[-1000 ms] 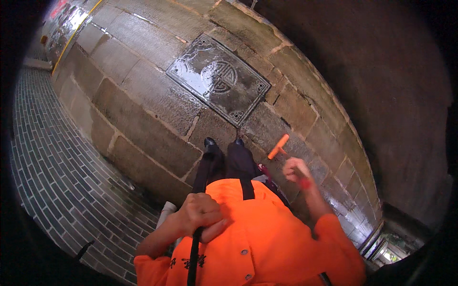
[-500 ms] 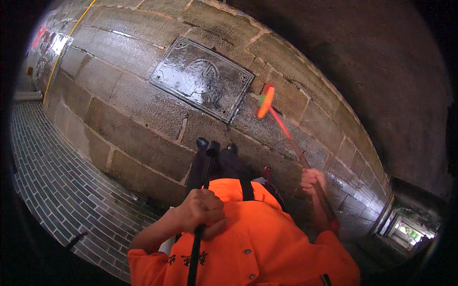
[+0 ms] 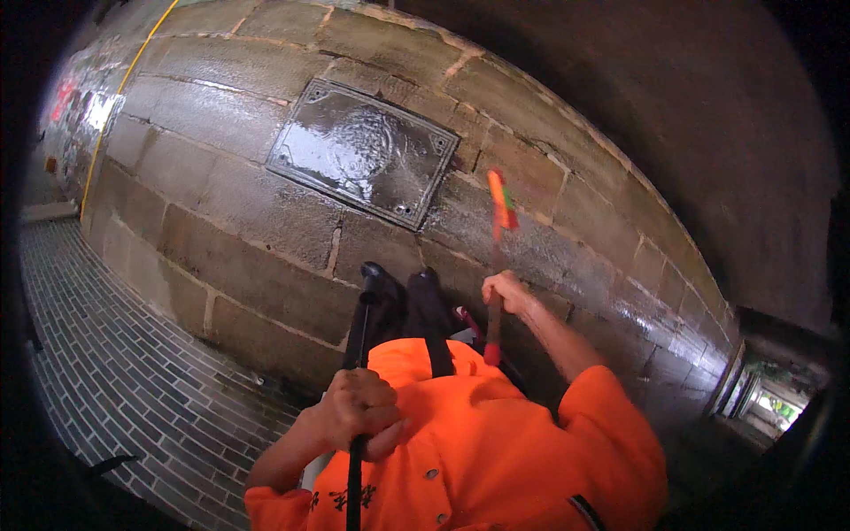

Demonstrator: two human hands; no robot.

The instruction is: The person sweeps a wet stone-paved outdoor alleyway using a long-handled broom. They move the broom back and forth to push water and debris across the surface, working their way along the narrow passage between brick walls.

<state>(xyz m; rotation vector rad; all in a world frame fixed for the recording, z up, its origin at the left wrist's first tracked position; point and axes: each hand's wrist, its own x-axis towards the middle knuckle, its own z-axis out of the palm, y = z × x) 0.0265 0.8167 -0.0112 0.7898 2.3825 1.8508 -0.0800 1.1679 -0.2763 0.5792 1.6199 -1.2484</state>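
My right hand (image 3: 506, 289) grips the red handle of a long tool whose orange head (image 3: 501, 201) is raised against the wet stone wall, just right of a dark metal plaque (image 3: 363, 152). The tool's head is blurred. My left hand (image 3: 359, 410) is closed around a black pole (image 3: 357, 354) that stands upright in front of my orange jacket (image 3: 478, 451). The pole's top reaches the wall's lower blocks, next to dark handle shapes (image 3: 423, 305).
The stone block wall (image 3: 221, 221) curves across the view and shines with water. A grey brick pavement (image 3: 115, 380) lies at the lower left. A yellow line (image 3: 115, 115) runs up the wall at the far left. A bright opening (image 3: 779, 411) shows at the far right.
My right hand has swung the orange-headed tool from low near my body up onto the wall beside the plaque. The view has tilted up toward the plaque. My left hand stays on the pole.
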